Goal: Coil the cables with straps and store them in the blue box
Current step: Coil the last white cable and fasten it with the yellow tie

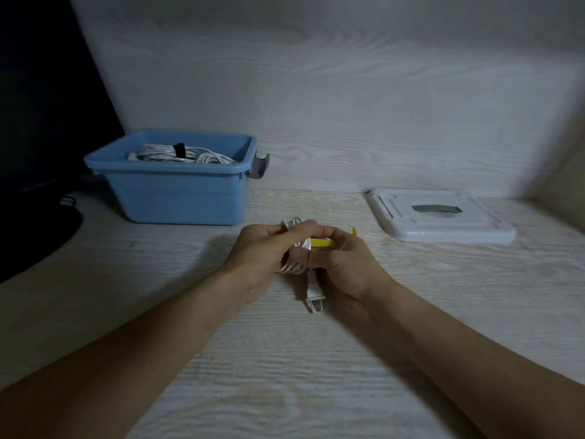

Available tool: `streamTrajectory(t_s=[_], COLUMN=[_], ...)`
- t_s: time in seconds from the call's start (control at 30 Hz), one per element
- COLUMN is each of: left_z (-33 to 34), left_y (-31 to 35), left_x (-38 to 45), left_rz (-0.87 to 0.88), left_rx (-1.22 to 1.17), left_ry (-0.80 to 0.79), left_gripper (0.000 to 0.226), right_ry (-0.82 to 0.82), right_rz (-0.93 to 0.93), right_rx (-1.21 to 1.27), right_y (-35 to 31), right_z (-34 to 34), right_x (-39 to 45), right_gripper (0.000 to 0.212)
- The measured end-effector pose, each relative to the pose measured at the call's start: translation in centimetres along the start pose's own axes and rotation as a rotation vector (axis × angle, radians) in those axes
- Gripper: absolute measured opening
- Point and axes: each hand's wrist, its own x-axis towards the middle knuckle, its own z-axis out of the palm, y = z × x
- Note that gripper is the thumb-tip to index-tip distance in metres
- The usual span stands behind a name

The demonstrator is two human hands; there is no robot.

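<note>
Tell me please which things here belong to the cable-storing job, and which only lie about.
Belong to the job:
- white coiled cable with plug, gripped by left hand
- yellow strap, pinched by right hand
- blue plastic box, holding a white cable bundle with black strap
- white plastic lid

Only lying about:
- dark monitor with black base

A white cable, wound into a tight coil with its two-pronged plug dangling below, is held above the table with a yellow strap sticking out to its right, while the open blue box behind on the left already holds white coiled cables, one bound by a black strap.
</note>
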Motion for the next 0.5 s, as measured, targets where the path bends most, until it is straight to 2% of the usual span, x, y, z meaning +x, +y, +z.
streamTrajectory(t_s=[0.1,0.17,0.23,0.3,0.4,0.5], left_z=[-0.8,-1.8,-2.7,-3.3,-3.8,-3.4], left_y=[1.2,1.8,2.0,1.9,1.6,1.3], left_x=[0.3,0.4,0.5,0.6,0.8,0.9], left_rz=[-0.131,-0.167,-0.153,-0.133,-0.114,-0.097], left_rx=[-0.139,-0.174,-0.114,-0.068,-0.045,0.004], left_ry=[-0.132,-0.317,-0.488,-0.502,-0.443,-0.384], left_gripper=[0.037,0.048,0.062,0.057,0.035,0.038], right_ry=[0.048,0.030,0.011,-0.015,-0.066,-0.066], right_rz=[0.007,0.035,0.070,0.090,0.090,0.080], right_rx=[0.079,0.123,0.154,0.171,0.178,0.161], right_y=[-0.1,-0.2,-0.2,-0.1,0.1,0.2], right_z=[-0.3,-0.3,-0.2,0.0,0.0,-0.3], right_x=[0.3,0.3,0.4,0.5,0.5,0.6], right_gripper=[0.042,0.036,0.043,0.051,0.058,0.056])
